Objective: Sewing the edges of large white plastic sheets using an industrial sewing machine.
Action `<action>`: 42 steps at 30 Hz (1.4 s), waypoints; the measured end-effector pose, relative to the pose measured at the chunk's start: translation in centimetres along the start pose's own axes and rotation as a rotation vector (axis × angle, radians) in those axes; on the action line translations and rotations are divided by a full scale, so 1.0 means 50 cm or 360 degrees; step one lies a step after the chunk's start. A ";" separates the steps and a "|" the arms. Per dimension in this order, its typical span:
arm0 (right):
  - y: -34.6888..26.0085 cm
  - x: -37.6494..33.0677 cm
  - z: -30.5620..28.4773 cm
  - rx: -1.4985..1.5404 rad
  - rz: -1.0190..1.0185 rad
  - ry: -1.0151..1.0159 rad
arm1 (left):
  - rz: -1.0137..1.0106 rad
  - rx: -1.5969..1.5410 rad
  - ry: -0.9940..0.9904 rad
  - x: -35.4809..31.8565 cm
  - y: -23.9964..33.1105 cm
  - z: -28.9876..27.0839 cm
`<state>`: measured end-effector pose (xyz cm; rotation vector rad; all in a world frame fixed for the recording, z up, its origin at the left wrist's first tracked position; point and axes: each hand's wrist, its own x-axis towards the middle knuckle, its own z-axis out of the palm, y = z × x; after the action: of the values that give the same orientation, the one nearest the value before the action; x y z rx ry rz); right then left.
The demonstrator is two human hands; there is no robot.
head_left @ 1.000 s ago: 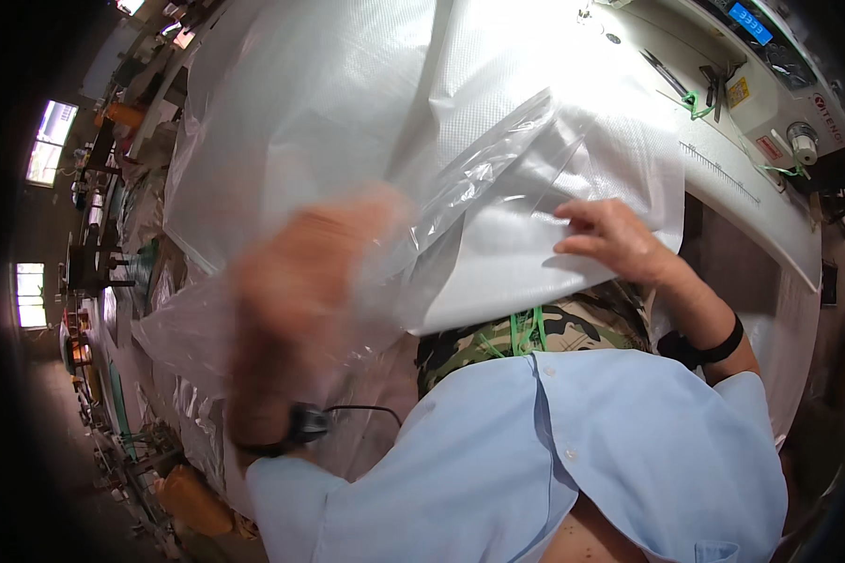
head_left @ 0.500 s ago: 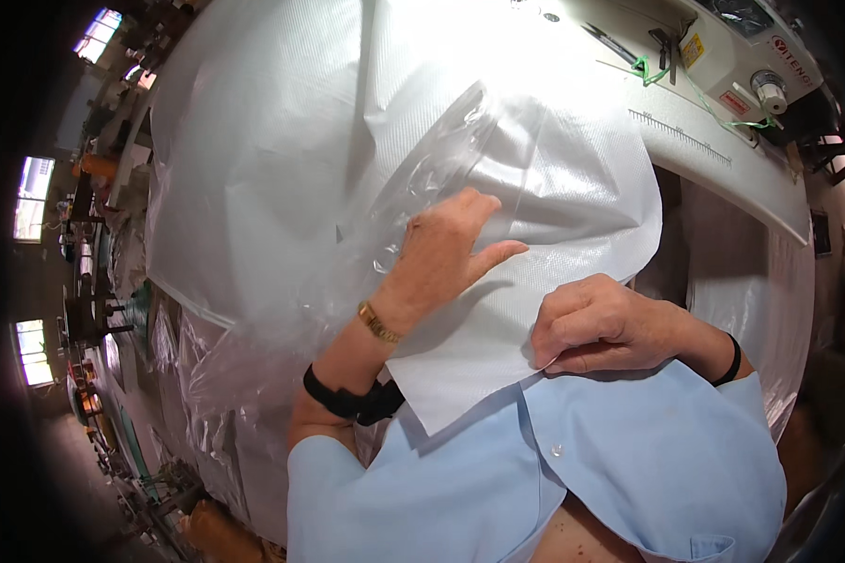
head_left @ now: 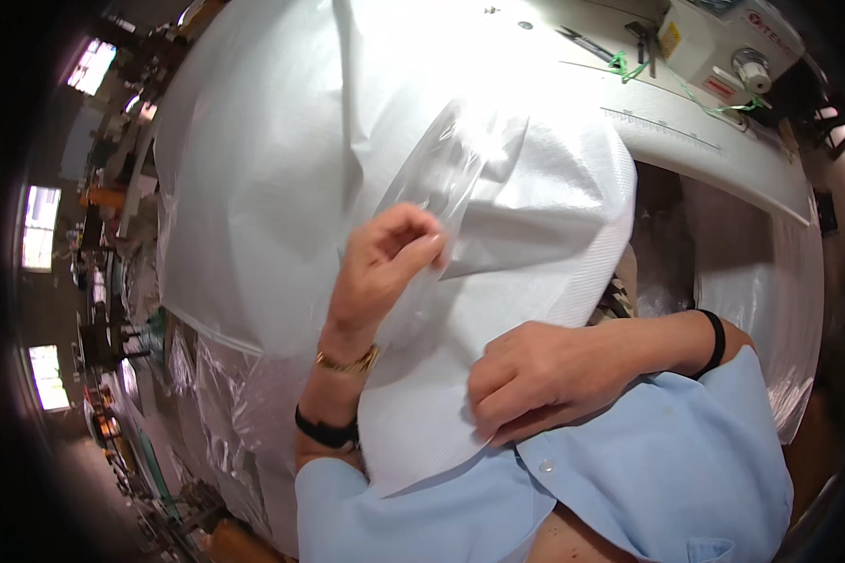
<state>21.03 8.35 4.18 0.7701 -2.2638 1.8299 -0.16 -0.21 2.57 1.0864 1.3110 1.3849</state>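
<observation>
White woven plastic sheeting [head_left: 253, 188] spreads over the table and down against my shirt. Thin clear plastic film [head_left: 441, 164] lies on it in a crinkled strip, running down to my left hand [head_left: 376, 267]. The left thumb and curled fingers are closed on the film. Lower and to the right, my right hand [head_left: 545, 380] is closed at the near edge of the white sheeting, its fingertips partly hidden beneath the hand. A pointed corner of the sheeting hangs between my forearms.
A white sewing machine head [head_left: 723, 56] with a dial stands at the far right. Beside it are green thread [head_left: 626, 66], small dark tools [head_left: 587, 44] and a ruler scale [head_left: 662, 127] along the table edge. Crumpled clear plastic [head_left: 239, 394] hangs at the left.
My left hand has drawn back to the left, its spread fingers now curled in on the film. My right hand has shifted left and nearer to me, moving the sheet's edge along.
</observation>
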 end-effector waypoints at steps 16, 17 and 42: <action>-0.008 0.193 0.143 -0.0108 -0.0837 -0.0254 | -0.0300 -0.0305 0.0048 -0.130 0.096 0.001; -0.006 0.200 0.149 -0.0148 -0.0898 -0.0226 | -0.0297 -0.0308 0.0066 -0.131 0.094 0.004; 0.040 0.253 0.186 -0.0732 -0.1116 -0.0272 | -0.0428 -0.0156 0.0206 -0.158 0.101 0.004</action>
<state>11.17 -3.97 5.19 1.4169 -1.9944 0.9240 1.38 -8.01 7.56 0.7349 1.4092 1.3180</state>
